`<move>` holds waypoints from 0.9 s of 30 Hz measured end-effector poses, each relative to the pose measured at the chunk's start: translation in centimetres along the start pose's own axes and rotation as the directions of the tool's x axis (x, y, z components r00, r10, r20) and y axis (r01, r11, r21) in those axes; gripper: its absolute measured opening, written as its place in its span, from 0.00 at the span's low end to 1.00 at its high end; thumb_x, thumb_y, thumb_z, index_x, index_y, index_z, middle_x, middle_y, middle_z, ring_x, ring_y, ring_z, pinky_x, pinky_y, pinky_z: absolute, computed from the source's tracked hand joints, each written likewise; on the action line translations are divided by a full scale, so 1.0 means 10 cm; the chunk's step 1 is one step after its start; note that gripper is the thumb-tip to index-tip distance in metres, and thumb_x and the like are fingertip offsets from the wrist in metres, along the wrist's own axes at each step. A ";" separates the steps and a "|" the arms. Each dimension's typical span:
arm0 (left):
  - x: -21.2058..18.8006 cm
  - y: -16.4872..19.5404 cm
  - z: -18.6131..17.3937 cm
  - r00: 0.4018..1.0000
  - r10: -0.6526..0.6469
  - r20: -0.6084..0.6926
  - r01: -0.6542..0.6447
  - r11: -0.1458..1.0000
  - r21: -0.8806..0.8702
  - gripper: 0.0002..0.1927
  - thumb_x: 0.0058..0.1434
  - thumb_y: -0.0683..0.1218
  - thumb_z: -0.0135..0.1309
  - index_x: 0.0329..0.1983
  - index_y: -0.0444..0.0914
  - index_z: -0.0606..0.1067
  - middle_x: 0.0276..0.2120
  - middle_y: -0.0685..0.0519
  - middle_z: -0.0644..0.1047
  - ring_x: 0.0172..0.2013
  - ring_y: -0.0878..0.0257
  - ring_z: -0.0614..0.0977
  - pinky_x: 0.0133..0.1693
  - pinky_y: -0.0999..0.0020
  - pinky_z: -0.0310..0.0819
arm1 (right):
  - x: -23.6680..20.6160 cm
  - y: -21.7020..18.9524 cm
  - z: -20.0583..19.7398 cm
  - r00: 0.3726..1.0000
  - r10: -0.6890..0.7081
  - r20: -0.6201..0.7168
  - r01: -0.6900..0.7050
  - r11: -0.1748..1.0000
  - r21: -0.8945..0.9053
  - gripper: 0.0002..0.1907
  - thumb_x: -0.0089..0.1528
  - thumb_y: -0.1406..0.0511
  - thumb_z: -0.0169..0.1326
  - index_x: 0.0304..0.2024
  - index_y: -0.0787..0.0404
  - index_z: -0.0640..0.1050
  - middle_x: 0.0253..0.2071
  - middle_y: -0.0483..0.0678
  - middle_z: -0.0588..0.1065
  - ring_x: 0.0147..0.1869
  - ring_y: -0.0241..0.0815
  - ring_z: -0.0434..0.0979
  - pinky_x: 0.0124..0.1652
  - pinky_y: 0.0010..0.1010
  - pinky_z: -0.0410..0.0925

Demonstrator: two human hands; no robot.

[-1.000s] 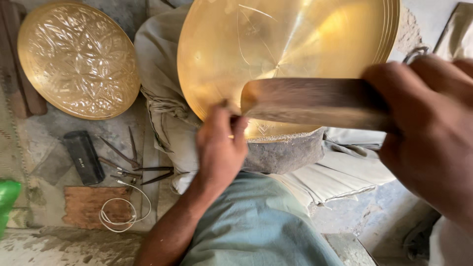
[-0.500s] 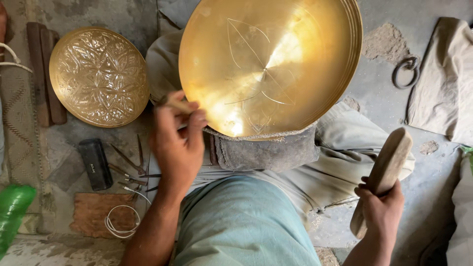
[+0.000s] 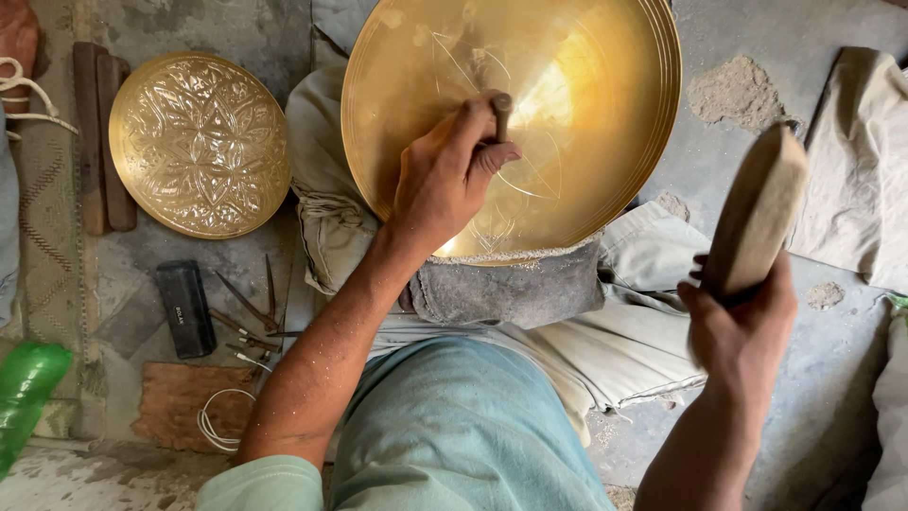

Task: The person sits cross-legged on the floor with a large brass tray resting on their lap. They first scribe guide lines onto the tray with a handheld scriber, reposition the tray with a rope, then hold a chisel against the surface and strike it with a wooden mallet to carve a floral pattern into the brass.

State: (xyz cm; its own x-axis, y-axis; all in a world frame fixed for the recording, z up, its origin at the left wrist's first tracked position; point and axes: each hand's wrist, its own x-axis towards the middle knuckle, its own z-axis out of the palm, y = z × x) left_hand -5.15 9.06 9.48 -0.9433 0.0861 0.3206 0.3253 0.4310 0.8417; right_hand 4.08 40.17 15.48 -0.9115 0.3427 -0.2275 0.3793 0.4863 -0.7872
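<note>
A large shiny brass plate (image 3: pixel 586 114) with faint scratched petal lines rests on a grey pad (image 3: pixel 511 289) over my lap. My left hand (image 3: pixel 445 180) is shut on a small metal punch (image 3: pixel 501 106), its tip set against the plate's middle. To the right, off the plate, my right hand (image 3: pixel 738 326) grips a flat wooden mallet (image 3: pixel 757 213) and holds it raised.
A finished embossed brass plate (image 3: pixel 199 142) lies on the floor at the left beside wooden sticks (image 3: pixel 99 132). Below it are a black block (image 3: pixel 184 308), several thin metal tools (image 3: pixel 251 317), a wire coil (image 3: pixel 213 421) and a green bottle (image 3: pixel 28 393). Cloth (image 3: pixel 865 161) lies at the right.
My left hand has moved up from the plate's lower edge to its middle with the punch. My right hand has lifted the mallet higher at the right.
</note>
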 end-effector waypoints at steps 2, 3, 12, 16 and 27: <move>0.03 0.00 0.01 0.999 0.018 0.027 -0.019 0.997 0.068 0.23 0.70 0.48 0.63 0.63 0.41 0.68 0.40 0.51 0.81 0.38 0.58 0.86 0.39 0.62 0.81 | 0.15 -0.26 0.01 0.982 -0.180 0.047 0.177 0.982 0.063 0.27 0.58 0.74 0.58 0.60 0.72 0.68 0.49 0.54 0.77 0.53 0.42 0.79 0.55 0.34 0.74; 0.05 0.00 0.01 0.999 0.010 0.042 -0.012 0.998 0.057 0.23 0.69 0.48 0.62 0.64 0.42 0.68 0.42 0.51 0.81 0.40 0.59 0.87 0.39 0.63 0.81 | 0.22 -0.40 0.01 0.954 -0.295 0.060 0.286 0.951 0.116 0.24 0.60 0.73 0.58 0.58 0.73 0.68 0.48 0.55 0.77 0.52 0.41 0.78 0.57 0.33 0.73; 0.09 0.01 0.07 0.996 -0.062 0.063 0.055 0.994 0.095 0.21 0.69 0.47 0.62 0.62 0.44 0.70 0.44 0.52 0.82 0.42 0.58 0.87 0.41 0.61 0.82 | 0.82 -1.23 0.20 0.633 -0.698 0.334 0.735 0.408 -0.541 0.16 0.66 0.75 0.59 0.55 0.63 0.73 0.40 0.52 0.77 0.40 0.47 0.79 0.40 0.40 0.72; 0.05 0.01 0.07 1.000 -0.031 0.001 0.030 0.996 0.081 0.23 0.69 0.48 0.62 0.64 0.41 0.69 0.47 0.49 0.81 0.44 0.54 0.86 0.42 0.60 0.81 | 1.00 -1.22 0.20 0.539 -0.750 0.384 0.797 0.307 -0.520 0.23 0.61 0.82 0.48 0.58 0.66 0.73 0.50 0.56 0.75 0.52 0.57 0.76 0.53 0.41 0.71; 0.04 0.00 0.11 0.998 -0.066 -0.002 0.066 0.991 0.116 0.22 0.69 0.47 0.62 0.63 0.41 0.69 0.47 0.49 0.81 0.44 0.54 0.86 0.42 0.59 0.81 | 1.01 -1.46 0.28 0.521 -0.733 0.437 0.836 0.336 -0.433 0.23 0.58 0.83 0.57 0.54 0.66 0.73 0.48 0.55 0.76 0.52 0.53 0.79 0.51 0.36 0.75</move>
State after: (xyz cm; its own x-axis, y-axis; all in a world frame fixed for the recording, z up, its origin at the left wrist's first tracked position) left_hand -5.65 10.05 9.13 -0.9626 0.0555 0.2652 0.2527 0.5374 0.8046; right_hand -11.12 34.28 23.11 -0.8227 -0.5291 0.2080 -0.5657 0.7983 -0.2067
